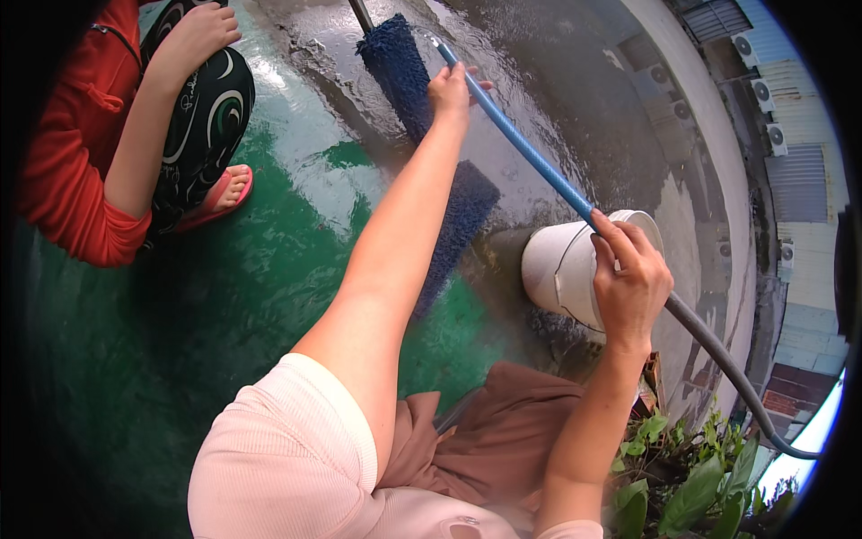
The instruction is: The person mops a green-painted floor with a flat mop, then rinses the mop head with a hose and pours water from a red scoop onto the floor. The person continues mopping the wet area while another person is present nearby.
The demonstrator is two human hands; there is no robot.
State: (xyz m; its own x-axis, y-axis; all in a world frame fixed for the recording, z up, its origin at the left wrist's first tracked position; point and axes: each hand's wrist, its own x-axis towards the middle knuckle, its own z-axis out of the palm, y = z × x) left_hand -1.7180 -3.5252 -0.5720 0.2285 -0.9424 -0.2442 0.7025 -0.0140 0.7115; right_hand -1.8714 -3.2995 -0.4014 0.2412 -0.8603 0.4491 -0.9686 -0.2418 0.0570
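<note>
1. Head view, hands: the left hand (pixel 452 90) is stretched far forward and clenched around the front stretch of a blue hose (pixel 530 157), near its tip, so the outlet points down at the wet floor (pixel 296 207). The right hand (pixel 628 283) grips the same hose further back, just above a white bucket (pixel 561 269), steadying the slack; with 2 holds the hose runs nearly straight between them.
2. Head view, hose: behind the right hand it turns grey and curves away toward the lower right, past green plants (pixel 691 485).
3. Head view, floor: a dark blue mat (pixel 431 153) lies flat on the wet concrete just under the left forearm, where the water would land. The bucket sits tipped on its side beside the mat's near end.
4. Head view, nearby: another person in a red sleeve (pixel 72 153) squats at upper left on green-painted floor, a pink sandal (pixel 220 198) showing, well apart from the hose.
</note>
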